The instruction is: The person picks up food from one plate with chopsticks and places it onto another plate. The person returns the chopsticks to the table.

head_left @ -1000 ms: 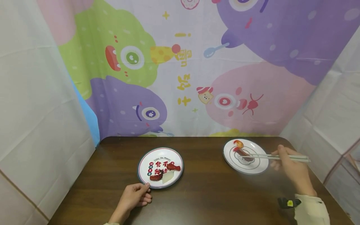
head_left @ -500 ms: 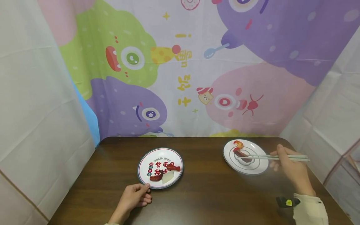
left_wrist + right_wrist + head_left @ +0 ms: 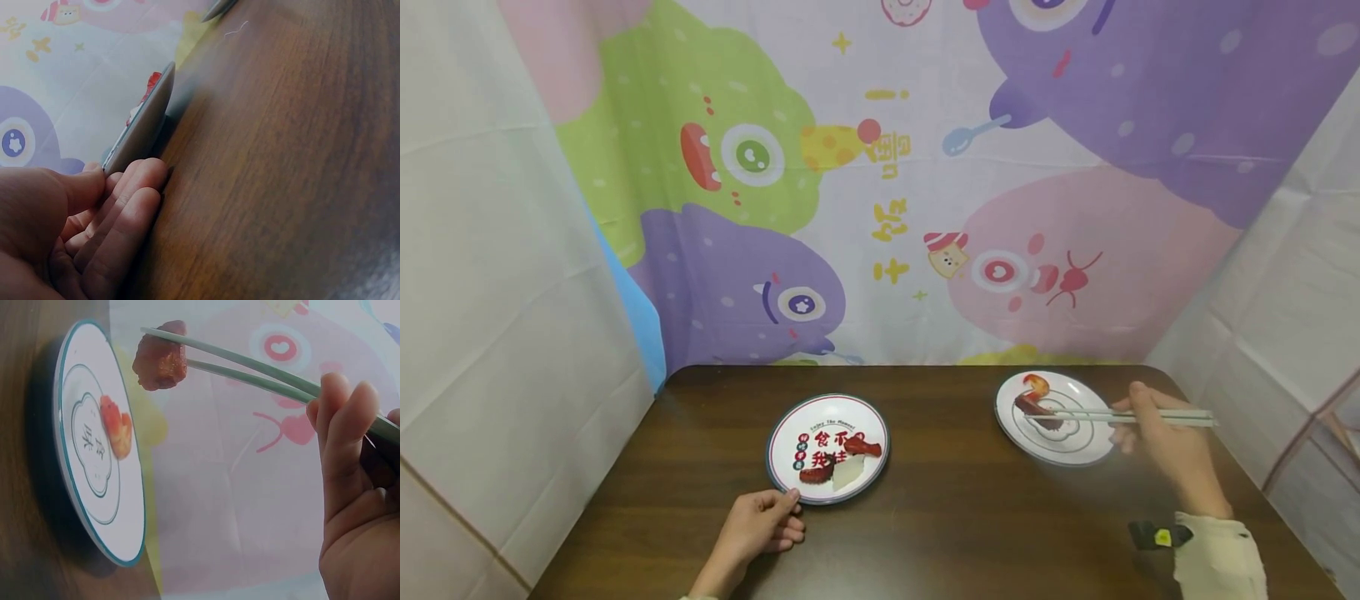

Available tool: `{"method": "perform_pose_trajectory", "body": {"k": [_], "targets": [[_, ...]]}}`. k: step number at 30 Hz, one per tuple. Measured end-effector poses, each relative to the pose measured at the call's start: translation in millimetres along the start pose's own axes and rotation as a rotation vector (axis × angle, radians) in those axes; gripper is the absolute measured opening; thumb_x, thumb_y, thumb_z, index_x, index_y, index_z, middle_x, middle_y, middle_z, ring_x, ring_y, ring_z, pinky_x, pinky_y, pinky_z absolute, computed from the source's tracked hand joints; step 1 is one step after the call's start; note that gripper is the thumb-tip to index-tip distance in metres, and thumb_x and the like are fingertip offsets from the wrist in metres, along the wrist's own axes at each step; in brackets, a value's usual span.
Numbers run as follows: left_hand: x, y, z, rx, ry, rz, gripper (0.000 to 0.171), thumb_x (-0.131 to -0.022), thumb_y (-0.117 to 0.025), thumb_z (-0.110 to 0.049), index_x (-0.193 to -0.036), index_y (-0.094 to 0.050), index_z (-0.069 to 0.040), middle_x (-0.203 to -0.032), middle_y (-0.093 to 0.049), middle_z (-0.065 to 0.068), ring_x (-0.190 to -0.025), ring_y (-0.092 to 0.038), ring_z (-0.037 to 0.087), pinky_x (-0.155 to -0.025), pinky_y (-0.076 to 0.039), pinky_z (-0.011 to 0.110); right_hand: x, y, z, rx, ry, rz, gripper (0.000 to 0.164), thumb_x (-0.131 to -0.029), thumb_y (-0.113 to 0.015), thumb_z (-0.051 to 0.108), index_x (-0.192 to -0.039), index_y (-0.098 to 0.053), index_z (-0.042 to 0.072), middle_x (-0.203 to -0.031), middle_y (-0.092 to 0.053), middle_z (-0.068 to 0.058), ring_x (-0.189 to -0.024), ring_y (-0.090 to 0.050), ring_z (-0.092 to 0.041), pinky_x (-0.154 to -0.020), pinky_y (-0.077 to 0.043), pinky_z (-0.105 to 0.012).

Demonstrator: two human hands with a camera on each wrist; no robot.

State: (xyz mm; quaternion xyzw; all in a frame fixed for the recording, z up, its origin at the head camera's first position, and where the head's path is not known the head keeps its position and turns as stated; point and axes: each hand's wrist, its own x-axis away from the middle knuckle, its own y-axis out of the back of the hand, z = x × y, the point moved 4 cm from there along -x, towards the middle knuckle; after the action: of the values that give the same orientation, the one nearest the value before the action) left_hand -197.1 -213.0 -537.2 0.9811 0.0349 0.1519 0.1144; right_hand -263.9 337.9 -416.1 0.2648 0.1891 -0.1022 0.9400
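My right hand [image 3: 1172, 446] holds a pair of pale green chopsticks [image 3: 250, 365]. Their tips grip a glossy reddish-brown chunk of meat [image 3: 159, 362], raised above the right plate [image 3: 125, 540] in the right wrist view. On that white plate lies an orange-red piece of food [image 3: 1037, 384], shrimp-like in shape. My left hand [image 3: 758, 523] pinches the near rim of the left plate [image 3: 793, 417], thumb on top and fingers underneath. This plate carries a small red drumstick [image 3: 863, 447], a pale flat piece [image 3: 848, 473] and a dark red-brown piece [image 3: 817, 473].
Both plates stand on a dark wooden table [image 3: 925, 533], the right one near its far edge. A cartoon-printed curtain [image 3: 887, 325] hangs behind it, with whitish sheets [image 3: 1285, 333] at the sides.
My right hand has moved slightly left, taking the chopsticks and the meat chunk toward the left side of the right plate. The left hand has stayed at the left plate's rim.
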Motion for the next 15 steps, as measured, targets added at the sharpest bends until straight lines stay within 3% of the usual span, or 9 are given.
{"method": "perform_pose_trajectory", "body": {"k": [15], "targets": [[2.9,0.2,-3.5,0.006,0.006,0.007,0.039,-0.104,-0.062,-0.032,-0.093,-0.07,0.006,-0.073,-0.074,0.008,-0.063,-0.073,0.016,-0.058,-0.062,0.029,-1,-13,13,0.001,0.003,0.018,0.051,-0.112,-0.044,0.031,-0.097,-0.067,-0.013,-0.058,-0.067,0.0,-0.046,-0.063,-0.014,-0.044,-0.052,-0.027]]}}
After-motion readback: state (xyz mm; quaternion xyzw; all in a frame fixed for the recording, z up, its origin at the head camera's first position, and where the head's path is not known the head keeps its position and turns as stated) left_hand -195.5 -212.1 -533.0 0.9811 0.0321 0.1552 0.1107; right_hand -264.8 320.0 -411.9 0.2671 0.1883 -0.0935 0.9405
